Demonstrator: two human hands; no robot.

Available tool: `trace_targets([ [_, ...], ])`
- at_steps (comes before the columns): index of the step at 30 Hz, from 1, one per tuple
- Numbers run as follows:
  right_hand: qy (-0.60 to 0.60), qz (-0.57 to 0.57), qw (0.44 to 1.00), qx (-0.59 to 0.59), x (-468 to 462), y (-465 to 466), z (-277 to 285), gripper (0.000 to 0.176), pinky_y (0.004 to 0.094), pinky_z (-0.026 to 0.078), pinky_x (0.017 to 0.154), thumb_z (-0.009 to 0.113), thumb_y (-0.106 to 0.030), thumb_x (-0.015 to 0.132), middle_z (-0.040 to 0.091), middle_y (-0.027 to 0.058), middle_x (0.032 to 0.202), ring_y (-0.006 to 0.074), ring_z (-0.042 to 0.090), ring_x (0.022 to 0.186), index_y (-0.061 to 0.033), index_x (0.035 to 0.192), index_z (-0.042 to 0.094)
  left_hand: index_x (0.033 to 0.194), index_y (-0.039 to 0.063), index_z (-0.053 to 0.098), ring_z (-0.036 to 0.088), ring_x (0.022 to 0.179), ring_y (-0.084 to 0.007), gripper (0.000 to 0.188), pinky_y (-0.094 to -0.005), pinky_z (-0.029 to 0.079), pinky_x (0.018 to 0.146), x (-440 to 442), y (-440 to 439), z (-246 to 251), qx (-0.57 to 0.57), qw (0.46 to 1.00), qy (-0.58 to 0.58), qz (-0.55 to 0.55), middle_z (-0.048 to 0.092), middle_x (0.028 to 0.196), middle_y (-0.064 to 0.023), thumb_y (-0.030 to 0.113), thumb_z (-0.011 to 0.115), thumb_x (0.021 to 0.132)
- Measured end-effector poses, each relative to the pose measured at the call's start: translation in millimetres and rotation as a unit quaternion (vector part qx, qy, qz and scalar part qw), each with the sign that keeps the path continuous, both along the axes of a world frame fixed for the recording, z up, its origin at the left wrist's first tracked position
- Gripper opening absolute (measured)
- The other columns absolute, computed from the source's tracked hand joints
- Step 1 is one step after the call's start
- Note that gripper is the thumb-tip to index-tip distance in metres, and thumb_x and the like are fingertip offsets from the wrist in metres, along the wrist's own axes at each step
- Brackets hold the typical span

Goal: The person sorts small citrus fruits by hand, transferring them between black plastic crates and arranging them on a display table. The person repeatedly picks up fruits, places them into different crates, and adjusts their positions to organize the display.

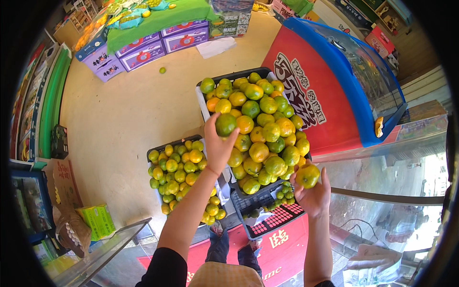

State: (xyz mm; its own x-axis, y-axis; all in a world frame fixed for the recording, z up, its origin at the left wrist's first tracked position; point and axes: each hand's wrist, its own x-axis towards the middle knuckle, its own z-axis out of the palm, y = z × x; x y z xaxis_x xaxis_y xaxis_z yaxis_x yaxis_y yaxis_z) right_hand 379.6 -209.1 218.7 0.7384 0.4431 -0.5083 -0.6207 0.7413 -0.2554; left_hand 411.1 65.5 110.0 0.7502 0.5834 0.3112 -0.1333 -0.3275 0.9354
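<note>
A dark green citrus fruit (226,125) is held between the thumb and fingers of my left hand (219,147), over the left side of a heaped crate. My right hand (312,193) cups a yellow-green citrus fruit (307,176) just off the crate's near right corner. The black plastic crate (235,74) is piled with green, yellow and orange citrus (259,152); paper lines its sides. Lower left of it stands a second crate (152,147) of smaller citrus (179,175), partly hidden by my left forearm.
Below the heaped crate is a plastic basket (251,235) with a few small green fruits (285,193). A red chest freezer (315,89) with a blue rim stands to the right. Purple cartons (184,39) line the far side. One green fruit (162,70) lies on the floor (118,104).
</note>
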Motion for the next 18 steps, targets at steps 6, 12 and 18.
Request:
trace_targets([
  [6,-0.018,0.029,0.999,-0.016,-99,-48,1,0.057,0.0341,0.051,0.069,0.061,-0.032,0.087,0.048,0.015,0.127,0.0297,0.055,0.098,-0.0106,0.136,0.039,0.126,0.004,0.048,0.048,0.111,-0.0366,0.053,-0.0397,0.041,0.095,114,51,5,0.189,0.981,0.033,-0.034,0.05,0.119,-0.0193,0.017,0.07,0.08],
  [12,0.141,-0.026,0.989,-0.024,-203,-78,-34,0.062,0.0423,0.047,0.076,0.062,-0.033,0.083,0.052,0.0164,0.124,0.034,0.055,0.101,-0.0112,0.137,0.04,0.134,0.013,0.045,0.047,0.118,-0.0369,0.048,-0.039,0.04,0.099,207,68,-26,0.385,0.89,0.215,-0.118,0.046,0.13,-0.0208,0.028,0.056,0.09],
  [18,0.125,-0.009,0.989,-0.073,-187,-57,-35,0.06,0.0473,0.053,0.083,0.061,-0.02,0.084,0.051,0.0196,0.123,0.0415,0.055,0.108,-0.0056,0.137,0.037,0.142,0.009,0.035,0.036,0.131,-0.0362,0.058,-0.04,0.028,0.11,229,91,-42,0.329,0.857,0.327,-0.224,0.032,0.145,-0.0213,0.044,0.036,0.095],
])
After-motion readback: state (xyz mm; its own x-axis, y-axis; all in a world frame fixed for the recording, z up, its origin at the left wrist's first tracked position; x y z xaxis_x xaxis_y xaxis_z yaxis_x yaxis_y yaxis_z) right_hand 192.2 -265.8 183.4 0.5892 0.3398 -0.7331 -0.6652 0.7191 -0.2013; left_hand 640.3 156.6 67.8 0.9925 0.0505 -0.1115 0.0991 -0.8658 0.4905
